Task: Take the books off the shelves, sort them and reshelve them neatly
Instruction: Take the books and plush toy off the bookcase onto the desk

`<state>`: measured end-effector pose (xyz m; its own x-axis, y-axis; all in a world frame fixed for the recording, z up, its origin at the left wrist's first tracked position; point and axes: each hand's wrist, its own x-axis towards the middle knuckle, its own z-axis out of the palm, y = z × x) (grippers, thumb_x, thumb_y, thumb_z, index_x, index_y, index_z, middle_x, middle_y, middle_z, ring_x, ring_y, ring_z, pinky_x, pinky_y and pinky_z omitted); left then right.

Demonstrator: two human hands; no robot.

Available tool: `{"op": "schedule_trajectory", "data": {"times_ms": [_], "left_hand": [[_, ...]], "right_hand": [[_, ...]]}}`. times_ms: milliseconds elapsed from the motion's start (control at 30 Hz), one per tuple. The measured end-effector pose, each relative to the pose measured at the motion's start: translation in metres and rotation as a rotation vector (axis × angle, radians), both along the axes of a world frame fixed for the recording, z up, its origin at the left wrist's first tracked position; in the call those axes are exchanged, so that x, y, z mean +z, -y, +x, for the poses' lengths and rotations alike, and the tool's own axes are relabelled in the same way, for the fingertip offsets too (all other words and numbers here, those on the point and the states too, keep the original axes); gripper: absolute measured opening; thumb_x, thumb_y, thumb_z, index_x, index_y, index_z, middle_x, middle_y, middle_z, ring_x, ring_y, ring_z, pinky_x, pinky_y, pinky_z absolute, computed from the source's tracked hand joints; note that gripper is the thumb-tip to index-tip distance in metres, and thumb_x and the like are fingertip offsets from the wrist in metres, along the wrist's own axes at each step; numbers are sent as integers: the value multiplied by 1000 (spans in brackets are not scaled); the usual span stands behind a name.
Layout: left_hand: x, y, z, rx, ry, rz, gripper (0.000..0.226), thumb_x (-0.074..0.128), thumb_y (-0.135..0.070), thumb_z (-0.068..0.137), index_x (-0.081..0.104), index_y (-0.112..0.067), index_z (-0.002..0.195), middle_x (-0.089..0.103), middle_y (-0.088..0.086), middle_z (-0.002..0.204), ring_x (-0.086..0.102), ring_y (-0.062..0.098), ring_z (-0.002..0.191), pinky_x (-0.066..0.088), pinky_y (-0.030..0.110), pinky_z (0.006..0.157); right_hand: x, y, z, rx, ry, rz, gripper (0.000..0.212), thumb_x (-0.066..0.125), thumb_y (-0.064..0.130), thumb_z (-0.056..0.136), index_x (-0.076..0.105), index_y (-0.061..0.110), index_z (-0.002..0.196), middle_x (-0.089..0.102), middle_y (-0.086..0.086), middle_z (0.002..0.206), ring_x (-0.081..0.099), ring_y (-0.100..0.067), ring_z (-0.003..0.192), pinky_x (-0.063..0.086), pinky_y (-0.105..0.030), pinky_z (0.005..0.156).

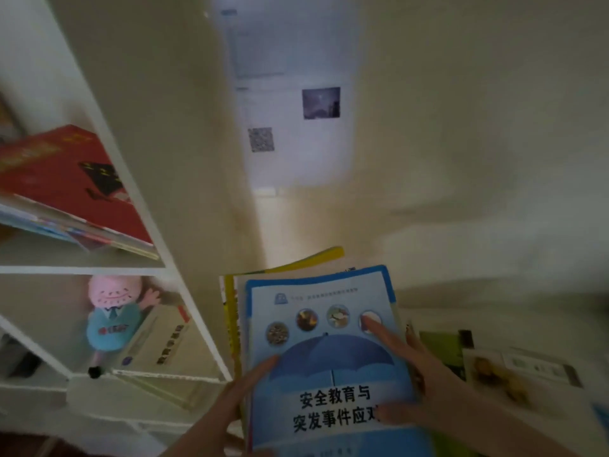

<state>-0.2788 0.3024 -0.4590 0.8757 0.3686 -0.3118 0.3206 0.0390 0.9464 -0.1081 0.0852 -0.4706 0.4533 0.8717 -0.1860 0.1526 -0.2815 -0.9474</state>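
Low in the centre of the view, both hands hold a stack of books [231,324] with a blue book [329,374] on top, cover up. The left hand [227,407] grips the stack's left edge, thumb lying over the cover; its fingers are hidden beneath. The right hand [438,387] clamps the right edge, index finger straight across the cover, thumb pressed near the title. The stack's long axis runs away from the person, leaning slightly to the left at its far end. The white shelf unit [82,270] stands to the left of the stack, so the left hand is the nearer one. Its upper compartment holds a red book [66,179] lying flat on a pile; the compartment below holds a plush doll [113,315] and a beige book [158,341] leaning beside it. A green book [441,347] and other loose books lie to the right, behind the right hand. Judgement: reshelving requires a leftward swing of the stack, then turning its long axis upright.
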Motion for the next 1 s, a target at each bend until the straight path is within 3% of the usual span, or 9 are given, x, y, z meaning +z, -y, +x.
{"op": "schedule_trajectory", "data": {"times_ms": [33, 100, 167, 367, 533, 667, 833, 933, 1000], "left_hand": [[-27, -8, 4, -94, 12, -24, 62, 70, -32, 81, 42, -59, 128, 53, -9, 132, 57, 0, 113, 49, 13, 77], [-49, -14, 11, -296, -16, 53, 76, 80, -40, 70, 33, -75, 117, 34, -21, 142, 50, 2, 122, 55, 29, 84], [-76, -25, 26, -357, -46, 31, 84, 84, -34, 68, 33, -67, 127, 32, -16, 145, 51, 9, 123, 55, 38, 85], [-115, -38, 86, -449, -51, 95, 90, 84, -36, 65, 31, -55, 135, 31, -13, 145, 50, 13, 122, 52, 37, 92], [-134, -51, 112, -467, -91, 47, 103, 89, -45, 49, 32, -46, 135, 37, -10, 141, 52, 17, 120, 52, 32, 87], [-147, -61, 119, -490, -127, 20, 103, 89, -47, 49, 32, -45, 134, 35, -11, 142, 53, 17, 119, 52, 30, 85], [-149, -62, 126, -537, -176, 194, 80, 76, -26, 77, 25, -53, 132, 32, -10, 143, 47, 2, 121, 47, 23, 95], [-141, -57, 132, -605, -334, 454, 96, 69, -59, 71, 5, -53, 143, 6, -1, 156, 6, 26, 145, 22, 43, 116], [-126, -56, 133, -599, -328, 550, 92, 64, -47, 83, -4, -47, 145, -9, 1, 157, -11, 24, 145, 14, 43, 115]], "right_hand": [[-13, 5, 6, -33, -41, 0, 100, 81, 14, 72, 22, 67, 134, 14, 37, 132, 34, 19, 121, 53, -19, 85], [-36, 13, 19, -84, -90, -8, 98, 83, 17, 71, 27, 73, 128, 19, 29, 137, 41, -8, 128, 55, -37, 90], [-57, 17, 32, -121, -83, -27, 96, 83, 20, 72, 26, 75, 125, 22, 25, 139, 39, -12, 129, 53, -39, 94], [-106, 11, 67, -192, -119, -33, 103, 86, 18, 66, 25, 66, 135, 25, 14, 147, 47, -16, 125, 55, -40, 91], [-130, -7, 82, -225, -158, -36, 102, 80, 4, 72, 22, 45, 145, 32, 1, 145, 53, -16, 119, 57, -34, 85], [-145, -21, 85, -229, -206, -75, 102, 76, -2, 74, 19, 38, 148, 34, 6, 141, 56, -6, 105, 55, -21, 75], [-156, -19, 89, -204, -143, -172, 95, 81, 20, 69, 20, 57, 132, 28, 10, 144, 47, -9, 119, 53, -29, 92], [-153, -20, 88, -216, -67, -244, 94, 81, 37, 63, 16, 61, 127, 16, 8, 154, 27, -20, 140, 40, -39, 108], [-141, -27, 85, -231, 91, -268, 95, 79, 47, 63, 10, 65, 127, -13, 11, 157, -4, -22, 147, 23, -46, 115]]}}
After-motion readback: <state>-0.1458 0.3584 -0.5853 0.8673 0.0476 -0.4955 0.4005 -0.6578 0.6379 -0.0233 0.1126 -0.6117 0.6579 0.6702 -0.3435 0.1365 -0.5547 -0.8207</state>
